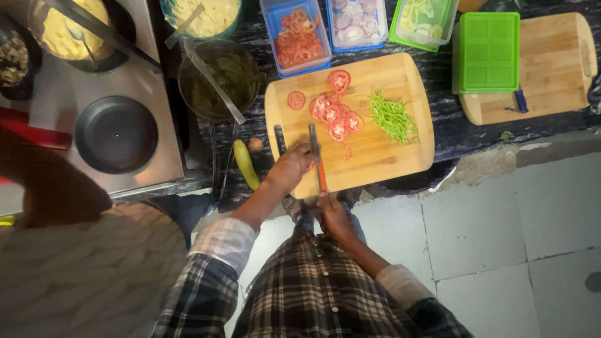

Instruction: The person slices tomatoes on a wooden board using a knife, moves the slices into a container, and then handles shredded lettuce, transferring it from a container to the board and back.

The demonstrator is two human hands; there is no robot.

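Pale bamboo, rounded at its corners, makes up the cutting board (375,150) lying on the dark marbled desk (451,131). The left hand (289,168) rests on the board's near left corner, its fingers curled down over something small that cannot be made out. The right hand (333,216), at the board's near edge, has its fingers closed around the red handle of a kitchen knife (316,156), whose grey blade lies on the wood pointing away from the person, just right of the left hand.

Beyond the blade lie overlapping red tomato slices (335,116), with one single round slice (296,100) apart to their left. A loose pile of thin green chilli strips (393,117) sits on the board's right half.

A yellow-green vegetable (245,164) lies on the desk just left of the board. Along the far edge stand a blue plastic tub of tomato slices (295,36), a clear tub of sliced onion (355,24) and a green tub of pale rings (422,22). A green lidded box (488,53) rests on a second wooden board (551,69). A dark bowl of green sauce (219,78) stands left of the board.
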